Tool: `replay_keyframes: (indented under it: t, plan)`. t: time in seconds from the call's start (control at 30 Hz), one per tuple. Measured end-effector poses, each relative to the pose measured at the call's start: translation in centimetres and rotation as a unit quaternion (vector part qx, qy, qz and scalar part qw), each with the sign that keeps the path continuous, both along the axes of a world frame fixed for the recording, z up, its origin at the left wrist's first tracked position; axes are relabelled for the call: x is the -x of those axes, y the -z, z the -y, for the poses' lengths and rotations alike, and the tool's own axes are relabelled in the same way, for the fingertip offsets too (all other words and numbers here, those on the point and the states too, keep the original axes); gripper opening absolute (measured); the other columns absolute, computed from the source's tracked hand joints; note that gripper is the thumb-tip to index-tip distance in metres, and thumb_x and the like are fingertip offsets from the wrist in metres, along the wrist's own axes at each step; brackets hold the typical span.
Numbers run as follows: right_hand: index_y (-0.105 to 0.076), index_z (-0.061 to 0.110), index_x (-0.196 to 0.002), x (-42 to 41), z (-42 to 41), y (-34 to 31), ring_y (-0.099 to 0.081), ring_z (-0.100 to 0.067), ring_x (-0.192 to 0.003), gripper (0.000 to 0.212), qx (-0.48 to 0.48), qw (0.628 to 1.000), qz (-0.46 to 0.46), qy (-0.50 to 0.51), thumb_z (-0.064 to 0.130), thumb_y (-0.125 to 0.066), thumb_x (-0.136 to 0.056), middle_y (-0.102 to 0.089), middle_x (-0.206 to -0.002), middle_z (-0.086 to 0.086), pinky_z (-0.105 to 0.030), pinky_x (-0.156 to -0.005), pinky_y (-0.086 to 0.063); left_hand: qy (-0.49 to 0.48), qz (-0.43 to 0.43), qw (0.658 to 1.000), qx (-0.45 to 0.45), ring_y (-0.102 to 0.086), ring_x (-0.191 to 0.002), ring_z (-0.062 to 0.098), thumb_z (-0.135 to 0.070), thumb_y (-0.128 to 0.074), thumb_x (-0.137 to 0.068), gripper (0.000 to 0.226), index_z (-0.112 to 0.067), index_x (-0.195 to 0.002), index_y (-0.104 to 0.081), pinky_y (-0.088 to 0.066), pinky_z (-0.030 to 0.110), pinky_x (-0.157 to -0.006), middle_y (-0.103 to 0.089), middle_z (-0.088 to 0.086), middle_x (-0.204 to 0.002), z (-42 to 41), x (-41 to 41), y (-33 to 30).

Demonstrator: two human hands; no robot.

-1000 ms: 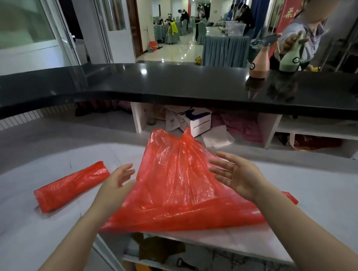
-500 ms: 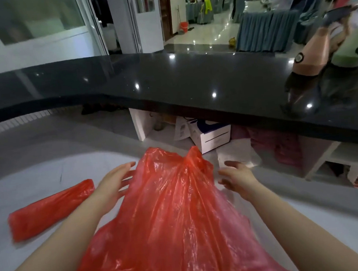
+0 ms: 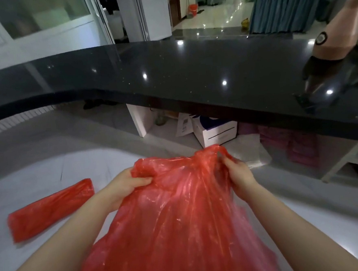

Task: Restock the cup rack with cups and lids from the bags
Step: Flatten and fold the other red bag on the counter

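Observation:
A large red plastic bag (image 3: 179, 220) lies on the grey worktop (image 3: 38, 172) right in front of me. My left hand (image 3: 124, 185) grips the bag's top edge on the left side. My right hand (image 3: 238, 173) pinches the top edge on the right, near a handle loop. What is inside the bag is hidden by the crumpled plastic. A second red bag (image 3: 49, 208), rolled into a long tube, lies on the worktop to the left, apart from both hands. No cup rack shows in this view.
A raised black glossy counter (image 3: 169, 76) curves across the back. Under it stand a white box (image 3: 216, 130) and white shelving (image 3: 345, 164). A pink bottle-shaped object (image 3: 336, 37) stands on the counter at the far right.
Both hands went from open beside the bag to gripping its top edge. The view has moved closer and tilted down.

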State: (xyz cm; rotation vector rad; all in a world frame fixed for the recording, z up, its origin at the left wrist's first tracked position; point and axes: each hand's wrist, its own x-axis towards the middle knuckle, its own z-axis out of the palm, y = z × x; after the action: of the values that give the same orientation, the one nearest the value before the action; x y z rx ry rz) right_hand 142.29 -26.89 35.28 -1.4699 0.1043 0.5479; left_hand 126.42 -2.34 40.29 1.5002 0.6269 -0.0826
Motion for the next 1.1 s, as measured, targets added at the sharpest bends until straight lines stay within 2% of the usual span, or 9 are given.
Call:
replay_keyframes:
  t: [0.17, 0.27, 0.4, 0.5, 0.77, 0.83, 0.9, 1.0, 1.1]
  plan:
    - [-0.068, 0.010, -0.081, -1.4, 3.7, 0.1, -0.051, -0.020, -0.060, 0.021, -0.078, 0.979, -0.113, 0.152, 0.022, -0.057, -0.094, -0.064, -0.066, -0.007, -0.031, -0.058, -0.043, -0.054, 0.004, 0.998, 0.034, -0.071, -0.082, 0.029, -0.017, -0.072, -0.072, 0.036, -0.005, -0.106, -0.068, -0.058, 0.034, -0.067, -0.072, 0.018, -0.097, -2.2, 1.6, 0.6]
    - [-0.064, 0.007, -0.081, -1.6, 5.7, 0.3, -0.058, -0.014, -0.045, 0.015, -0.113, 0.960, -0.151, 0.209, 0.013, -0.059, -0.094, -0.065, -0.055, -0.004, -0.024, -0.044, -0.049, -0.100, 0.016, 0.991, 0.089, -0.072, -0.074, 0.022, -0.038, -0.067, -0.073, 0.032, -0.012, -0.087, -0.077, -0.058, 0.029, -0.059, -0.075, 0.011, -0.086, -4.5, 3.1, 0.6]
    - [-0.060, 0.007, -0.090, -0.9, 6.7, -0.1, -0.061, -0.020, -0.061, 0.015, -0.137, 0.943, -0.167, 0.252, 0.004, -0.048, -0.097, -0.066, -0.073, -0.010, -0.026, -0.043, -0.051, -0.099, 0.039, 0.987, 0.124, -0.072, -0.081, 0.018, -0.056, -0.055, -0.080, 0.044, -0.019, -0.086, -0.079, -0.053, 0.034, -0.075, -0.075, 0.006, -0.089, -7.4, 4.5, 0.5]
    - [-0.056, 0.008, -0.082, -0.2, 7.0, -0.8, -0.061, -0.017, -0.044, 0.022, -0.142, 0.932, -0.137, 0.303, -0.001, -0.044, -0.097, -0.066, -0.054, -0.006, -0.022, -0.037, -0.048, -0.108, 0.039, 0.986, 0.123, -0.071, -0.086, 0.018, -0.055, -0.055, -0.082, 0.045, -0.018, -0.093, -0.078, -0.049, 0.036, -0.079, -0.074, 0.005, -0.094, -8.6, 5.1, 0.2]
    - [-0.050, 0.009, -0.075, 2.2, 7.7, -1.7, -0.057, -0.018, -0.046, 0.021, -0.161, 0.886, -0.106, 0.421, -0.005, -0.047, -0.091, -0.057, -0.069, -0.011, -0.030, -0.033, -0.049, -0.158, 0.062, 0.979, 0.117, -0.059, -0.100, 0.027, -0.040, -0.058, -0.091, 0.039, -0.007, -0.110, -0.068, -0.045, 0.045, -0.098, -0.066, 0.013, -0.106, -10.3, 5.1, 0.1]
    - [-0.050, 0.013, -0.076, 3.0, 7.1, -2.1, -0.051, -0.014, -0.042, 0.018, -0.107, 0.921, -0.090, 0.363, 0.002, -0.047, -0.089, -0.051, -0.070, -0.008, -0.027, -0.042, -0.050, -0.131, 0.060, 0.984, 0.108, -0.060, -0.088, 0.023, -0.037, -0.054, -0.094, 0.032, -0.010, -0.100, -0.069, -0.048, 0.042, -0.090, -0.066, 0.009, -0.095, -10.4, 4.9, 0.2]
    - [-0.054, 0.016, -0.095, 3.7, 6.3, -2.3, -0.057, -0.022, -0.063, 0.009, 0.049, 0.954, -0.021, 0.295, 0.011, -0.055, -0.087, -0.058, -0.087, -0.011, -0.036, -0.062, -0.052, -0.100, 0.059, 0.988, 0.099, -0.060, -0.073, 0.018, -0.026, -0.051, -0.095, 0.021, -0.012, -0.089, -0.066, -0.051, 0.034, -0.074, -0.064, 0.005, -0.083, -10.7, 4.7, 0.2]
    - [-0.029, 0.025, -0.144, 4.5, 6.0, -1.6, -0.038, -0.031, -0.132, 0.075, 0.302, 0.905, 0.159, 0.255, 0.007, -0.061, -0.078, -0.034, -0.148, -0.011, -0.039, -0.102, -0.037, -0.036, 0.066, 0.996, 0.038, -0.052, -0.065, 0.015, -0.017, -0.048, -0.096, 0.020, -0.015, -0.081, -0.061, -0.042, 0.029, -0.066, -0.060, 0.002, -0.076, -11.2, 4.3, 0.4]
    - [-0.022, 0.045, -0.146, 5.0, 5.4, -1.9, -0.003, -0.025, -0.146, 0.093, 0.428, 0.842, 0.296, 0.144, 0.001, -0.058, -0.072, -0.007, -0.160, 0.002, -0.040, -0.112, -0.019, 0.010, 0.076, 0.997, 0.008, -0.041, -0.053, 0.010, -0.017, -0.047, -0.097, 0.024, -0.015, -0.077, -0.059, -0.035, 0.023, -0.057, -0.053, -0.001, -0.065, -11.4, 4.0, 0.9]
